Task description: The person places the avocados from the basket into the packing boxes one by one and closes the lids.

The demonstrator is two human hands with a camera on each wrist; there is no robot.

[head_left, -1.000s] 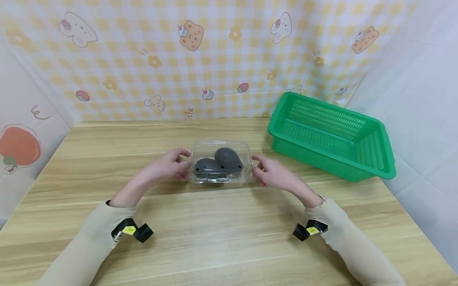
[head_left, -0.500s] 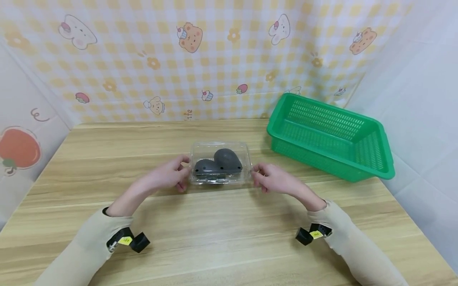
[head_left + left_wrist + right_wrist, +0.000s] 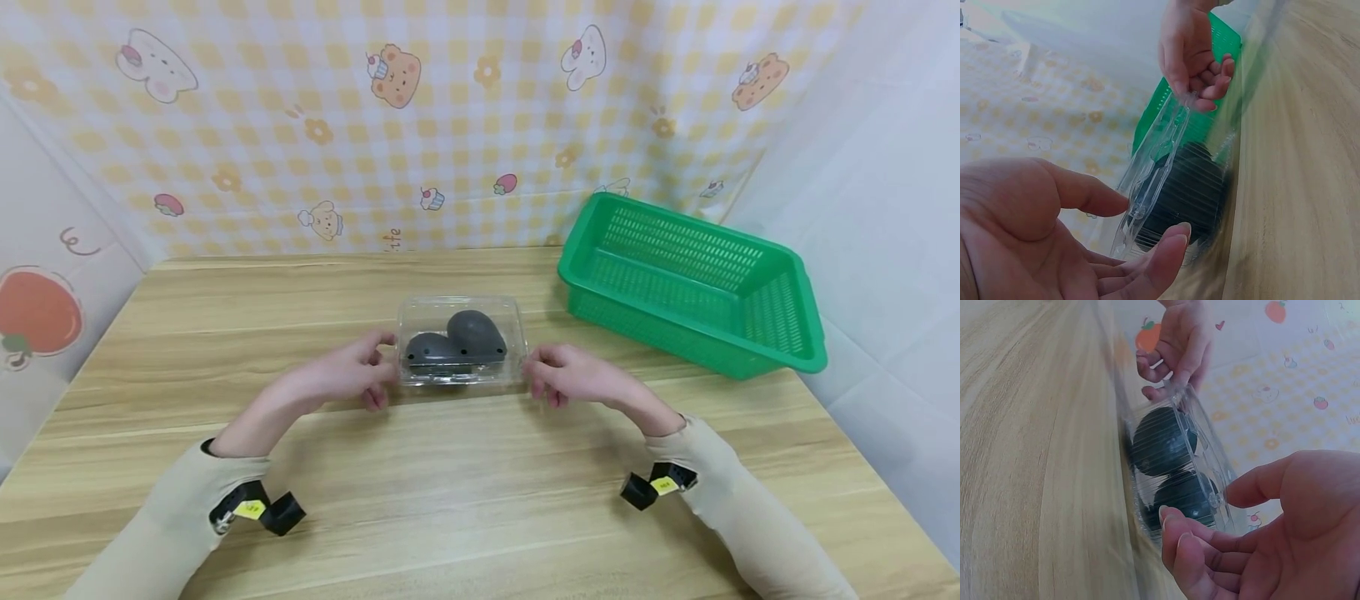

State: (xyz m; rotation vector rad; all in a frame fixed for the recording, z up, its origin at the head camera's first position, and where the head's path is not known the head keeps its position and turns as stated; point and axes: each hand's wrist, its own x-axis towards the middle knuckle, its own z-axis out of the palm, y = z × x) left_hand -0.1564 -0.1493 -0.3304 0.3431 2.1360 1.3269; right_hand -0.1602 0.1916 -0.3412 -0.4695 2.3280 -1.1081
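A clear plastic clamshell box (image 3: pixel 429 314) lies closed on the wooden table, with two dark, egg-shaped fruits that look like avocados (image 3: pixel 476 331) inside. At its left end, my left hand (image 3: pixel 347 371) pinches the rim between thumb and fingers. On the opposite end my right hand (image 3: pixel 576 375) does the same, thumb at the rim and fingers bent below it. In the left wrist view the thumb touches the box's flange (image 3: pixel 1147 194). The right wrist view has both fruits (image 3: pixel 1163 442) showing through the ribbed plastic.
To the right, a green perforated basket (image 3: pixel 693 346) stands on the wooden table (image 3: pixel 450 492), near the white side wall. A yellow checked cloth (image 3: pixel 450 125) with cartoon prints hangs along the back edge.
Both hands have settled onto the box's ends, their fingers more bent than before. My right hand sits slightly lower. The box and the basket stay in place.
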